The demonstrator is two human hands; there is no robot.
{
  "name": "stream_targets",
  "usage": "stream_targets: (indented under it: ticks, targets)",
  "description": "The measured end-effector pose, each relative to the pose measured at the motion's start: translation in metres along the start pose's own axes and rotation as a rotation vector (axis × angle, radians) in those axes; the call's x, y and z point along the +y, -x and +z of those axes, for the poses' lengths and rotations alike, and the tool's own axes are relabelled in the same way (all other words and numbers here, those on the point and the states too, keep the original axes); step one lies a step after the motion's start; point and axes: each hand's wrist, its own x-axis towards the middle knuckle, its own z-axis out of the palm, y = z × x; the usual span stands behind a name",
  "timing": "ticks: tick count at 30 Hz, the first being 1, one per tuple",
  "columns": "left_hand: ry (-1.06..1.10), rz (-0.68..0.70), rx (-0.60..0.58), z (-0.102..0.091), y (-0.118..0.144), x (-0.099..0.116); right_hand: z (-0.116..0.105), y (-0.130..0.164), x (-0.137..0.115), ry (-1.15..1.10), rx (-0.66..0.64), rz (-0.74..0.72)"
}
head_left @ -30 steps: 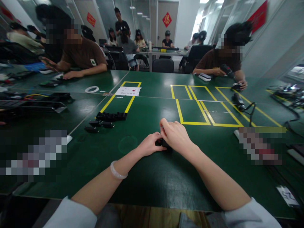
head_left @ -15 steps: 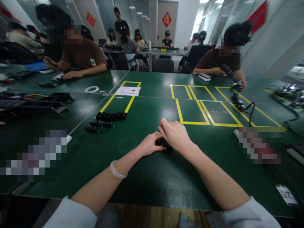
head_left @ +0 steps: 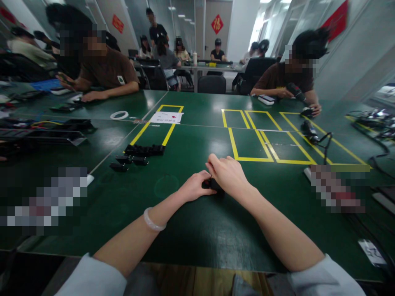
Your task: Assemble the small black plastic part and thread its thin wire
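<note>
In the middle of the green table (head_left: 185, 230), my left hand (head_left: 197, 186) is closed around a small black part (head_left: 212, 183), thumb on the near side and fingers on the far side. My right hand (head_left: 228, 173) is bent over the same part from the right, its fingers pinched together above it. What those fingers hold, if anything, is hidden behind the hand. Much of the black part is covered by my hands, so its exact kind does not show. To the left lie several small black blocks (head_left: 132, 160) beside a row of black pieces (head_left: 145, 150).
Yellow tape rectangles (head_left: 251, 159) mark the table, one with a paper sheet (head_left: 166, 117). A tape roll (head_left: 119, 115) lies left. A black power tool (head_left: 309, 132) with a cable lies right. Across the table sit two people in brown shirts; one holds an electric screwdriver (head_left: 295, 91).
Both of my hands stay in nearly the same place on the black part. At the far left edge, a dark object and part of a hand show more than before.
</note>
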Motion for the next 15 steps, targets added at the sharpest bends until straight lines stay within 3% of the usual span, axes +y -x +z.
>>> stream_targets:
  ticks: [15]
  targets:
    - [0.004,-0.022,-0.013,-0.0006,0.0,0.0011,0.0018,-0.0007,-0.0002,0.006,-0.004,-0.004]
